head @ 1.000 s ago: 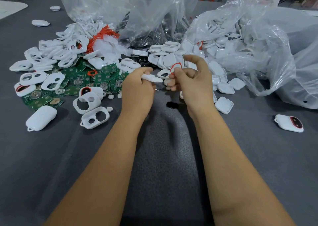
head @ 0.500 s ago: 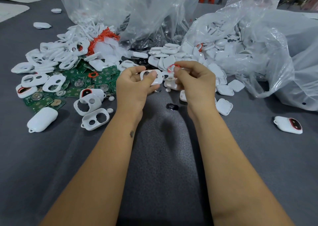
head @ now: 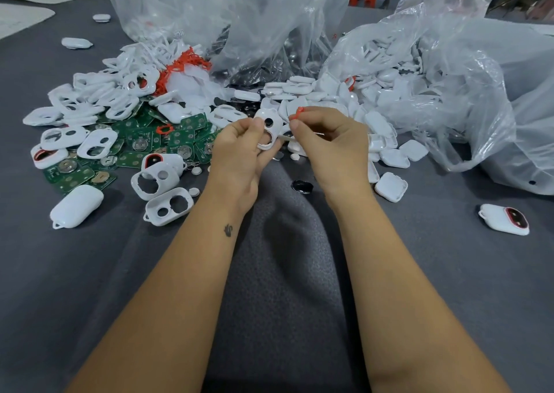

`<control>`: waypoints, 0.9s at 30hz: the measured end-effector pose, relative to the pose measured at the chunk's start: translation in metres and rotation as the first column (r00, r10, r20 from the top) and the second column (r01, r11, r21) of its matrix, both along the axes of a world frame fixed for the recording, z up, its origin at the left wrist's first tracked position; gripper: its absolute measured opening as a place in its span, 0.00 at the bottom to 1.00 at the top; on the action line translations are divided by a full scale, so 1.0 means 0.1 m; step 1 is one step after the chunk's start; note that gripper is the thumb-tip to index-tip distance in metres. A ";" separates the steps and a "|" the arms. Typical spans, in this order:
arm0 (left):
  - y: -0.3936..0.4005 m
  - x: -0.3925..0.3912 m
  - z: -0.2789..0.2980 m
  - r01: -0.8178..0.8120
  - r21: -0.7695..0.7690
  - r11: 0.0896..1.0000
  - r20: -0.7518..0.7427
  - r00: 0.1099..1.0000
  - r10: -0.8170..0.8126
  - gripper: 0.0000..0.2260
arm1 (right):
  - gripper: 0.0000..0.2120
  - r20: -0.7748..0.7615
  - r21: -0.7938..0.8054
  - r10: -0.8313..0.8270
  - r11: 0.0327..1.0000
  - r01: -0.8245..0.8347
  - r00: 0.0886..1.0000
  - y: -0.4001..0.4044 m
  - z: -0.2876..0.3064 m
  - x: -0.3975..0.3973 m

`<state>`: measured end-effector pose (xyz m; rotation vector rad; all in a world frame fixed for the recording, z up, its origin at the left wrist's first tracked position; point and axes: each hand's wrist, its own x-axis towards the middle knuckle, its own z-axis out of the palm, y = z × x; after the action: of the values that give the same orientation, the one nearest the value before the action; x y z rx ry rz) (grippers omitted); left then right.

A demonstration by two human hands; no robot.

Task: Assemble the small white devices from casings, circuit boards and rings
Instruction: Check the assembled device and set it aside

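My left hand (head: 239,150) holds a white casing (head: 269,129) with two holes, turned so its open face looks at me. Just right of it, my right hand (head: 332,141) pinches a small red ring (head: 296,114) between thumb and forefinger, close to the casing's upper edge. Both hands hover above the grey cloth in front of the parts heap. Green circuit boards (head: 135,147) lie at the left among loose white casings (head: 99,99). A bunch of red rings (head: 180,66) sits behind them.
Clear plastic bags (head: 434,63) full of white covers stand behind and to the right. One finished device (head: 505,219) lies at the far right, a closed white shell (head: 76,207) at the left. A black button (head: 302,186) lies between my wrists. Bare grey cloth (head: 284,272) spreads toward me.
My left hand has turned the casing from edge-on to face me. My right hand has kept the red ring and brought it nearer the casing.
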<state>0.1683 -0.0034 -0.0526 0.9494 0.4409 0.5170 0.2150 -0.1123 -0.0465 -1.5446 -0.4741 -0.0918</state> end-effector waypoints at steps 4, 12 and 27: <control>0.00 0.02 -0.02 0.028 -0.022 0.999 0.018 0.999 -0.028 0.06 | 0.08 -0.067 0.097 0.059 0.994 -0.052 0.996 0.02 0.02 -0.03; 0.02 0.00 -0.02 0.022 -0.074 0.997 0.071 0.997 -0.017 0.05 | 0.08 -0.352 0.620 0.557 0.741 -0.258 0.752 -0.07 0.11 0.01; 0.00 0.01 -0.03 0.084 -0.049 0.995 0.191 0.979 -0.073 0.07 | 0.19 -0.118 0.141 0.172 0.978 -0.155 0.978 0.07 0.02 -0.03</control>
<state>0.1691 -0.0034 -0.0557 0.8504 0.2450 0.5145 0.2115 -0.1057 -0.0446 -1.3681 -0.4809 0.1031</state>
